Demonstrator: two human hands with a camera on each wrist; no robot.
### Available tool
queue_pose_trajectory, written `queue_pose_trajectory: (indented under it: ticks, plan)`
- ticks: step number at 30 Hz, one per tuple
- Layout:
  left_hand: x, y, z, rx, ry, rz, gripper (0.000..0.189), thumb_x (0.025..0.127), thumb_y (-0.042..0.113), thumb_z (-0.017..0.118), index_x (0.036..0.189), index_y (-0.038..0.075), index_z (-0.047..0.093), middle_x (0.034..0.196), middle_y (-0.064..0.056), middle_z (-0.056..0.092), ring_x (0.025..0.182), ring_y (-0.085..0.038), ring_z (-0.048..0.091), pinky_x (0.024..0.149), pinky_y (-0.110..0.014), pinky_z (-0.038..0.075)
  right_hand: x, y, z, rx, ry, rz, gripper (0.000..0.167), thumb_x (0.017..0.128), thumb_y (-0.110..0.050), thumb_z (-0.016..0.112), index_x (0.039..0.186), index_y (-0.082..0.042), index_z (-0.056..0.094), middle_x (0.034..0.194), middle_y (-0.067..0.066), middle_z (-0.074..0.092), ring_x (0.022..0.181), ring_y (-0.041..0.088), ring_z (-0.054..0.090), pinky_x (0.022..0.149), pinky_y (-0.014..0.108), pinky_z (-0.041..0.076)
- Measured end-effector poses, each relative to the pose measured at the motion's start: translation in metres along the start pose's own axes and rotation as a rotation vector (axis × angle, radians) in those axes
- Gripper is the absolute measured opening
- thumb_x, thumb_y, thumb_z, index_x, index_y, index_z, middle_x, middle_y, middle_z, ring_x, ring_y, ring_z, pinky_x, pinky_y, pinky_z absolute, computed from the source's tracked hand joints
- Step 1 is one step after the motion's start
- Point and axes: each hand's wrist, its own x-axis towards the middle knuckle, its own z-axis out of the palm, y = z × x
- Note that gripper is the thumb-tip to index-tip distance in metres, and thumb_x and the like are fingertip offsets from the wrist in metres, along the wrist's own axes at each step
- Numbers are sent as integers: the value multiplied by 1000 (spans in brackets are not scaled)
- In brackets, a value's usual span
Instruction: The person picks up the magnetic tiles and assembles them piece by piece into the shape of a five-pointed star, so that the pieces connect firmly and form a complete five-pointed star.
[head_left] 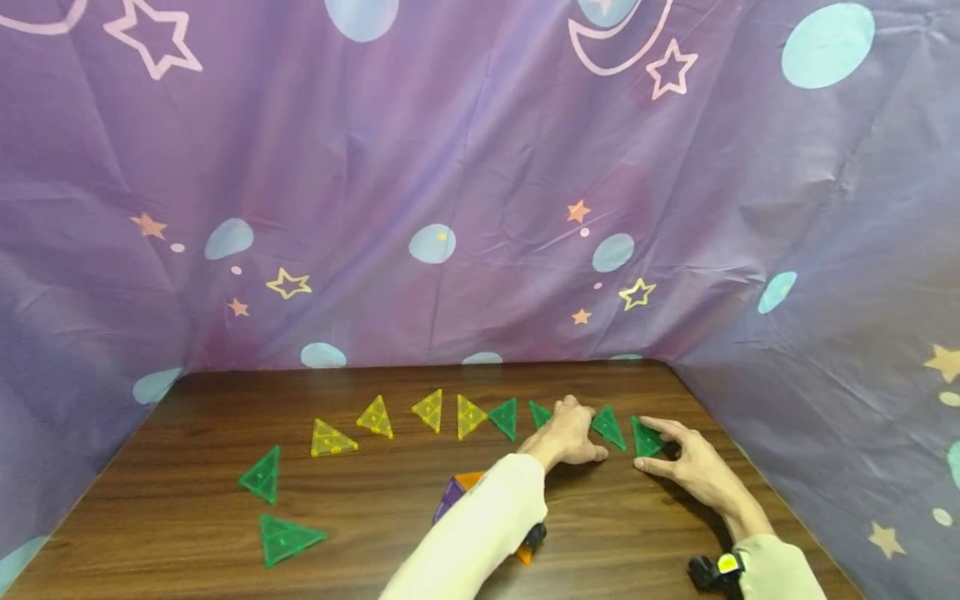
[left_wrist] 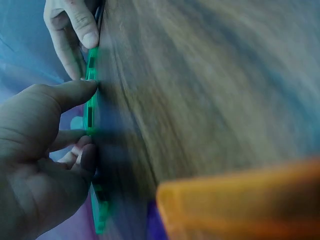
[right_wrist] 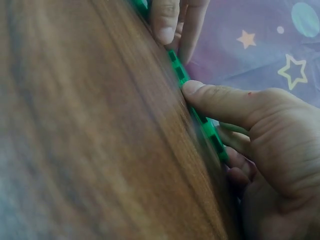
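Observation:
Green and yellow translucent triangle tiles lie in an arc on the wooden table. My left hand reaches over the row, thumb and fingers at the edges of a green triangle tile. Another green tile is partly hidden behind that hand. At the row's right end my right hand holds a green triangle tile between thumb and fingers. In the right wrist view, the thumb presses that tile's near edge, and the other fingers curl behind it. Both tiles lie flat on the table.
Beneath my left forearm, orange and purple pieces are partly covered. Yellow tiles continue the row leftward, and two green tiles lie at the left. A purple patterned cloth hangs behind and beside the table.

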Motion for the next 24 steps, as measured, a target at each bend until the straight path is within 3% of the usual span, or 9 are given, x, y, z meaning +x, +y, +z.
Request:
queue_pose_trajectory:
  ticks: [4, 9, 13, 18, 20, 24]
  plan:
    - [-5, 2, -2, -47, -9, -16, 61, 85, 46, 97, 138, 22, 78, 132, -3, 64, 126, -21, 60, 107, -31, 56, 1, -3, 2, 14, -21, 1, 81, 94, -36, 91, 161, -5, 56, 142, 23, 67, 124, 40, 64, 97, 57, 55]
    - [2, -4, 9, -89, 13, 25, 54, 76, 49, 104, 119, 25, 82, 101, 13, 62, 99, -4, 61, 90, -16, 53, 3, -9, 5, 49, -39, -50, 84, 90, -34, 95, 159, -4, 58, 137, 15, 67, 111, 26, 60, 85, 32, 53]
    - [9, -7, 14, -85, 32, 25, 53, 72, 50, 105, 112, 25, 81, 90, 17, 57, 87, 1, 56, 83, -13, 51, 4, -12, 5, 43, -30, -69, 84, 89, -35, 96, 158, -3, 59, 135, 12, 67, 105, 22, 59, 80, 26, 52]
    - [5, -4, 11, -44, 3, 42, 56, 75, 54, 103, 117, 25, 81, 96, 15, 62, 94, -2, 60, 87, -15, 53, 1, -13, 7, 51, -15, -84, 82, 89, -32, 97, 156, -2, 60, 134, 13, 68, 106, 22, 60, 80, 27, 52]
    - [-4, 0, -1, -45, -12, 63, 59, 77, 53, 102, 122, 22, 81, 102, 13, 67, 99, -4, 63, 90, -18, 55, 0, -14, 8, 57, -13, -97, 82, 89, -30, 97, 156, -2, 60, 136, 14, 67, 108, 23, 59, 82, 28, 52]
    - [-31, 10, -46, -143, -19, 86, 68, 81, 47, 101, 135, 15, 75, 121, 3, 72, 108, -9, 65, 98, -22, 56, -1, -13, 8, 48, -22, -95, 82, 90, -33, 96, 157, -4, 59, 138, 13, 66, 113, 24, 58, 88, 30, 51]
